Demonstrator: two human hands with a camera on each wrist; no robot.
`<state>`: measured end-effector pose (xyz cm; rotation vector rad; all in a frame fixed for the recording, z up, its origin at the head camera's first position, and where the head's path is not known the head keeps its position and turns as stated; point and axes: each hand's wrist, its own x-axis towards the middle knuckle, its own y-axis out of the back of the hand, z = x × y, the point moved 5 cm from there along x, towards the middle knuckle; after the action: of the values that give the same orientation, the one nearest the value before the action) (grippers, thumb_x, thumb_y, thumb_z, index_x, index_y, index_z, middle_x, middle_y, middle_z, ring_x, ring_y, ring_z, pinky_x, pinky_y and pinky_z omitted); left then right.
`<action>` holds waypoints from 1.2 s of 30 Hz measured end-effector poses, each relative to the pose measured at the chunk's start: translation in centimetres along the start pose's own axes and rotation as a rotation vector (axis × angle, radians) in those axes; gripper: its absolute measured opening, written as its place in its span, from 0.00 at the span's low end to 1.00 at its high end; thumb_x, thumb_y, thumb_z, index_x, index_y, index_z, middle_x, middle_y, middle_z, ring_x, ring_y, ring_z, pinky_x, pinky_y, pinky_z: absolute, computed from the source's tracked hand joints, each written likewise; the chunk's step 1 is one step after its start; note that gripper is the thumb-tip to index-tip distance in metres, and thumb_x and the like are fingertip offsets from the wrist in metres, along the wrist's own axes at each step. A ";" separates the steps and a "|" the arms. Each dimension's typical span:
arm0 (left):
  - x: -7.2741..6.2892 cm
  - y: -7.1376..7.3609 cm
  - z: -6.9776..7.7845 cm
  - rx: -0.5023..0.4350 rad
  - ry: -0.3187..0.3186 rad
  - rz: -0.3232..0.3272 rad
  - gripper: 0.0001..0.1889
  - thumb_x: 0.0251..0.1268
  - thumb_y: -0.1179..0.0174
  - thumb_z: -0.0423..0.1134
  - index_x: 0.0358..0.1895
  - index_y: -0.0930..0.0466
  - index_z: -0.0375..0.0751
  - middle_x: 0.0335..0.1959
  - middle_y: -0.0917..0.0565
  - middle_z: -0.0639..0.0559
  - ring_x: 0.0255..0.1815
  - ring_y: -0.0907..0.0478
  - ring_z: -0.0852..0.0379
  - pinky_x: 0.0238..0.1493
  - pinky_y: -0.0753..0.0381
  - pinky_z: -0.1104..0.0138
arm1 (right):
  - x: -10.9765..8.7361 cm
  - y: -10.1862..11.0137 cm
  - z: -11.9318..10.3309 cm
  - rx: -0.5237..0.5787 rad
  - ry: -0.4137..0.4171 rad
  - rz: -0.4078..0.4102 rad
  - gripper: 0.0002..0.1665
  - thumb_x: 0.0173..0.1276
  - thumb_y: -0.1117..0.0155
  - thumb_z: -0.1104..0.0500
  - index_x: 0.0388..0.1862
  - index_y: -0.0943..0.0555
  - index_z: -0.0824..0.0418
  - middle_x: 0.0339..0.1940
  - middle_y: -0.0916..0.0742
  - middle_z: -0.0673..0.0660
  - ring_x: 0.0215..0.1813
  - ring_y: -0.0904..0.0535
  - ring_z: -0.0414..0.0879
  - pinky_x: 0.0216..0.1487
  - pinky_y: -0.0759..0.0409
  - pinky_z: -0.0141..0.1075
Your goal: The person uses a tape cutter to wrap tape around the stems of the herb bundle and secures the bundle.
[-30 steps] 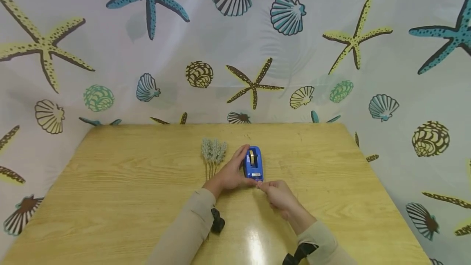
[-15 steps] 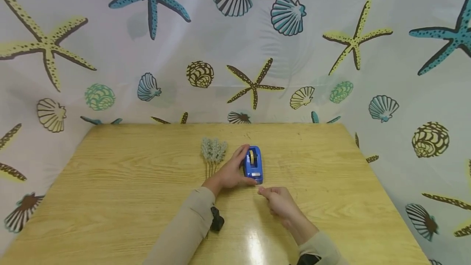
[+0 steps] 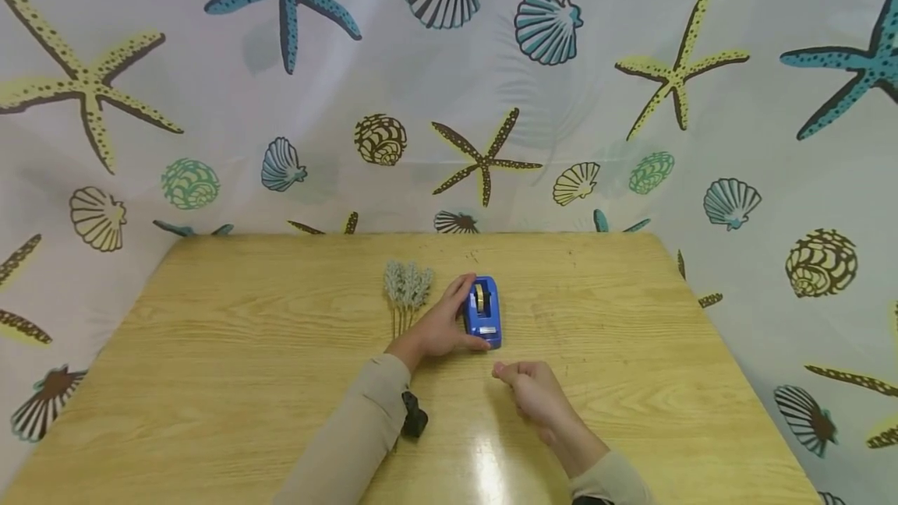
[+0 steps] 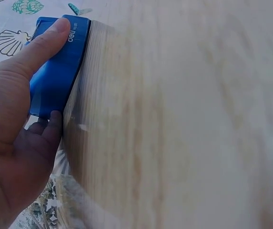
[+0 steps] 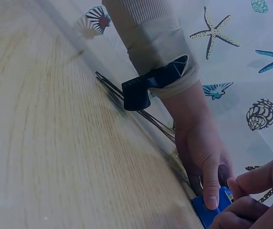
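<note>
A blue tape dispenser [image 3: 491,316] with a small roll of tape [image 3: 480,299] lies toward the back of the table. My left hand [image 3: 436,333] grips it from the left, its thumb across the near end; in the left wrist view the thumb lies over the blue side of the dispenser [image 4: 50,93]. My right hand [image 3: 539,396] is just in front of the dispenser, thumb and index finger pinched together at the end of the tape. The clear strip between them is too faint to make out well.
A bunch of dried flowers [image 3: 408,285] with long thin stems lies left of the dispenser, partly beneath the left forearm. The wooden table [image 3: 245,349] is bordered by a hanging cloth [image 3: 477,61] printed with shells and starfish.
My right hand has drawn back from the dispenser's near end toward my body, fingers still pinched. The left hand and dispenser have stayed in place.
</note>
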<state>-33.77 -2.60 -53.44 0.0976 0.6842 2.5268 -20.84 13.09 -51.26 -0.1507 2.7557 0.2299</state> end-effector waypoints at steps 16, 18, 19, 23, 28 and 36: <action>-1.3 -0.5 -0.9 -0.020 0.017 0.012 0.67 0.46 0.20 0.47 0.81 0.66 0.64 0.84 0.63 0.54 0.82 0.51 0.46 0.78 0.44 0.51 | -1.0 -0.7 2.1 -0.079 0.029 0.048 0.20 0.71 0.38 0.54 0.38 0.15 0.74 0.28 0.19 0.49 0.19 0.39 0.38 0.20 0.42 0.28; -1.3 -0.4 -1.0 0.008 0.013 0.031 0.67 0.46 0.19 0.47 0.81 0.65 0.63 0.84 0.62 0.54 0.82 0.52 0.46 0.78 0.45 0.51 | -0.7 -0.9 2.2 -0.109 0.035 0.075 0.18 0.70 0.37 0.56 0.33 0.15 0.73 0.22 0.26 0.48 0.24 0.37 0.40 0.23 0.40 0.30; -1.3 -0.3 -1.0 0.029 0.015 0.041 0.67 0.45 0.19 0.48 0.81 0.65 0.62 0.84 0.62 0.54 0.83 0.53 0.46 0.78 0.46 0.50 | -0.6 -0.9 2.2 -0.126 0.047 0.086 0.17 0.69 0.36 0.57 0.32 0.16 0.74 0.25 0.23 0.50 0.27 0.35 0.42 0.26 0.39 0.31; -1.5 -0.1 -0.3 0.150 0.037 0.058 0.67 0.46 0.20 0.52 0.82 0.66 0.57 0.84 0.62 0.53 0.83 0.57 0.46 0.78 0.46 0.49 | -0.1 -1.0 2.0 -0.206 0.048 0.118 0.16 0.68 0.35 0.58 0.29 0.15 0.72 0.28 0.17 0.54 0.32 0.28 0.44 0.31 0.34 0.32; -1.4 -0.1 1.1 0.230 0.059 0.057 0.66 0.50 0.23 0.55 0.81 0.68 0.57 0.84 0.64 0.54 0.83 0.57 0.45 0.77 0.42 0.47 | 0.9 -0.6 1.6 -0.247 0.025 0.125 0.17 0.67 0.35 0.60 0.21 0.17 0.70 0.17 0.21 0.48 0.16 0.38 0.36 0.17 0.41 0.28; -0.9 0.0 1.3 0.181 0.044 0.038 0.65 0.51 0.23 0.51 0.81 0.69 0.58 0.84 0.65 0.53 0.83 0.58 0.44 0.77 0.42 0.48 | 1.5 -0.1 1.5 -0.284 -0.016 0.116 0.17 0.67 0.35 0.59 0.21 0.16 0.67 0.12 0.31 0.44 0.16 0.42 0.36 0.17 0.44 0.28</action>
<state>-32.74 -2.44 -52.20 0.1198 0.9358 2.5048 -21.65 13.20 -53.21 -0.0617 2.7046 0.6506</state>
